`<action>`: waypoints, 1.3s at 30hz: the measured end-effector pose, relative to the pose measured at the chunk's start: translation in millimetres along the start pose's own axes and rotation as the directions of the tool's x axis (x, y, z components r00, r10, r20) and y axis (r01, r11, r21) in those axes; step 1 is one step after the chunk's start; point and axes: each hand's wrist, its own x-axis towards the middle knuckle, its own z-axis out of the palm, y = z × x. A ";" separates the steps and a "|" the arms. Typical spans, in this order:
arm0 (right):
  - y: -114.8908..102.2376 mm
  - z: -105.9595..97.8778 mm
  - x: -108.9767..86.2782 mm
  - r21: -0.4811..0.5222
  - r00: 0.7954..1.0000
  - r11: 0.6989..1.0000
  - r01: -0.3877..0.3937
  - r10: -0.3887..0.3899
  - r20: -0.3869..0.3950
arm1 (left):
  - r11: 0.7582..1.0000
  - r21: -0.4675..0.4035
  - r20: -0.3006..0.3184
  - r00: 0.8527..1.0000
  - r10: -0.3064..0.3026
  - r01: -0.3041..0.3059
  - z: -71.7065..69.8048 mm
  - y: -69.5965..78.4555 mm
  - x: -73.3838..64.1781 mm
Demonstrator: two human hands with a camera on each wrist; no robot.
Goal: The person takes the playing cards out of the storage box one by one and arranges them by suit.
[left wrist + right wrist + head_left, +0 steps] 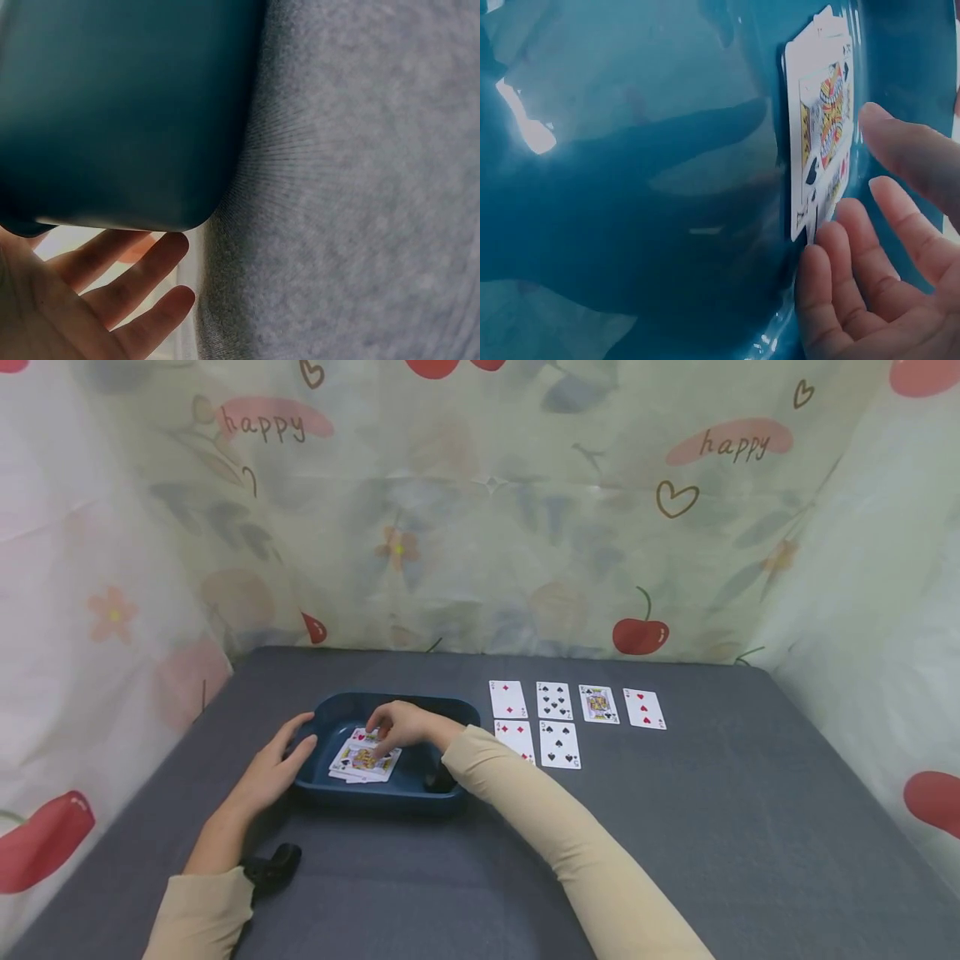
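A dark teal tray stands on the table, holding a small loose pile of playing cards at its left side. A king of spades lies face up on the pile. My right hand reaches in from the right, its bent fingers spread right at the pile's edge; in the right wrist view thumb and fingertips stand apart with no card between them. My left hand is at the tray's left end, and in the left wrist view its extended fingers lie along the tray's outer wall.
To the tray's right, face-up cards lie in two rows: diamonds, spades, a king and hearts behind, more diamonds and spades in front. Patterned curtains enclose the grey-covered table.
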 end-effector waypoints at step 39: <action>-3.1 -15.1 -12.5 0.059 0.997 0.997 0.043 -0.046 0.056 | 0.999 -0.032 -0.030 1.000 0.010 -0.010 2.9 -1.2 -1.2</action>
